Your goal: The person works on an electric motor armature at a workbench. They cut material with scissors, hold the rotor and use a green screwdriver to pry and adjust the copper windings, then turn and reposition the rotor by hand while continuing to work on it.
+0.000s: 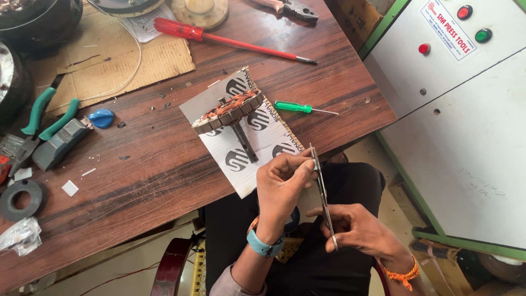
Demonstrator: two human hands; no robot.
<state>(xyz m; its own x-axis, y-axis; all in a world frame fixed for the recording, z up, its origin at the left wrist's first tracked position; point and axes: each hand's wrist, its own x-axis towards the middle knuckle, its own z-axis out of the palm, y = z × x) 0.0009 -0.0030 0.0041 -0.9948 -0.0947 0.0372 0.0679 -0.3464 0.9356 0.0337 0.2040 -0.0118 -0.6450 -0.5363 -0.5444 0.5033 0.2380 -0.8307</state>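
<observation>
Table: brown wooden table (164,164), seen from above, its near edge just ahead of the hands.
Stator: round copper-wound stator with a dark shaft (230,112), tilted on a white printed card sheet (257,142) near the table edge.
Screwdrivers: long red-handled screwdriver (219,37) at the far side; small green-handled screwdriver (298,107) just right of the stator.
Left-side items: green-handled pliers (46,118), blue plastic knob (102,118), black ring (22,198), brown cardboard sheet (109,60).
Right side: white control cabinet with a green frame (466,126), beside the table.
Obstruction: nothing lies between the hands and the strip.
Thin metal strip: long, narrow grey metal strip (322,192), held in the air over the lap, in front of the table edge, running from upper left to lower right.
Left hand (282,183): fingers closed, pinching the strip's upper end.
Right hand (356,227): fingers closed, pinching the strip's lower end.
</observation>
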